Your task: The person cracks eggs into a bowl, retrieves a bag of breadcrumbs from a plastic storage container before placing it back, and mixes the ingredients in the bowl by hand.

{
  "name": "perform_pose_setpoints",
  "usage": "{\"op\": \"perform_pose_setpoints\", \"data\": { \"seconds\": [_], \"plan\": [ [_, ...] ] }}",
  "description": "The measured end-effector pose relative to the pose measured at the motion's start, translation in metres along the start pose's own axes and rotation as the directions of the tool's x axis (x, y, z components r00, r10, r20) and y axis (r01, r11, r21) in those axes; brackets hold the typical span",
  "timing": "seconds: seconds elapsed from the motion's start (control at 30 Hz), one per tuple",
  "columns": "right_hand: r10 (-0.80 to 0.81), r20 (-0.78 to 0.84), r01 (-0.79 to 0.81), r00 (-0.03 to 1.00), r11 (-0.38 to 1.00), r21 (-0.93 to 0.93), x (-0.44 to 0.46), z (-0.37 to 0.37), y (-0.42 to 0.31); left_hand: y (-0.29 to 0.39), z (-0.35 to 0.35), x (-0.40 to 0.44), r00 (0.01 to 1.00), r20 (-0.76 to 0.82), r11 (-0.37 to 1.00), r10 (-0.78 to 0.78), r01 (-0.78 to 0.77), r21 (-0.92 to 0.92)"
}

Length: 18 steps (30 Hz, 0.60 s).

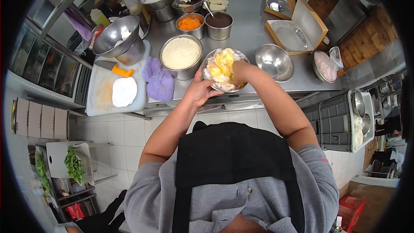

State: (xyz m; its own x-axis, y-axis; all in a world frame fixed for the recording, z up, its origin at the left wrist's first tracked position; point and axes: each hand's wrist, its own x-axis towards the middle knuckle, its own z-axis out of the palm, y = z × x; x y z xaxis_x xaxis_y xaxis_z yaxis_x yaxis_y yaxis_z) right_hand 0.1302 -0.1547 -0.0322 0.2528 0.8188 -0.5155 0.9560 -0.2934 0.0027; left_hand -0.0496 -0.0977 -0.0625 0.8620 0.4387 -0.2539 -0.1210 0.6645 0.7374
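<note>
A metal bowl (237, 89) stands at the front of the steel table. In it lies a heap of pale pieces with a wet yellow coating, like egg (223, 64); their exact kind I cannot make out. My left hand (201, 89) holds the bowl's near left rim, thumb and fingers around the edge. From the right, my right hand (242, 72) reaches down into the bowl against the yellow pieces. Its fingers are hidden among them. Just left of the bowl is a pot of pale crumbs (181, 53).
An empty metal bowl (274, 62) and open boxes with foil trays (290, 36) stand to the right. At left are a purple cloth (158, 79), an orange-handled knife (121, 70) and a cutting board (97, 99). Behind are sliced carrots (189, 23) and a pot of dark sauce (219, 26).
</note>
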Motion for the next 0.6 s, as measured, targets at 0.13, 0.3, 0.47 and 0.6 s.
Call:
{"op": "perform_pose_setpoints", "data": {
  "seconds": [0.13,0.3,0.47,0.6],
  "plan": [
    [0.039,-0.041,-0.031,0.998,0.982,0.184,0.003,0.009,0.001,-0.001,0.000,0.001,1.000,-0.001,1.000,-0.001,0.001,0.020],
    [0.090,-0.014,-0.070,0.996,0.853,0.518,0.001,0.005,0.014,0.001,0.003,-0.002,0.999,-0.043,1.000,-0.003,0.004,0.017],
    [-0.068,-0.022,0.032,0.997,0.151,0.988,0.000,0.011,0.030,0.001,-0.001,-0.001,1.000,-0.024,1.000,-0.019,0.019,0.008],
    [-0.071,-0.045,0.046,0.996,0.010,0.999,-0.024,-0.013,0.015,0.004,0.000,-0.003,1.000,-0.009,1.000,-0.021,0.021,-0.004]
  ]
}}
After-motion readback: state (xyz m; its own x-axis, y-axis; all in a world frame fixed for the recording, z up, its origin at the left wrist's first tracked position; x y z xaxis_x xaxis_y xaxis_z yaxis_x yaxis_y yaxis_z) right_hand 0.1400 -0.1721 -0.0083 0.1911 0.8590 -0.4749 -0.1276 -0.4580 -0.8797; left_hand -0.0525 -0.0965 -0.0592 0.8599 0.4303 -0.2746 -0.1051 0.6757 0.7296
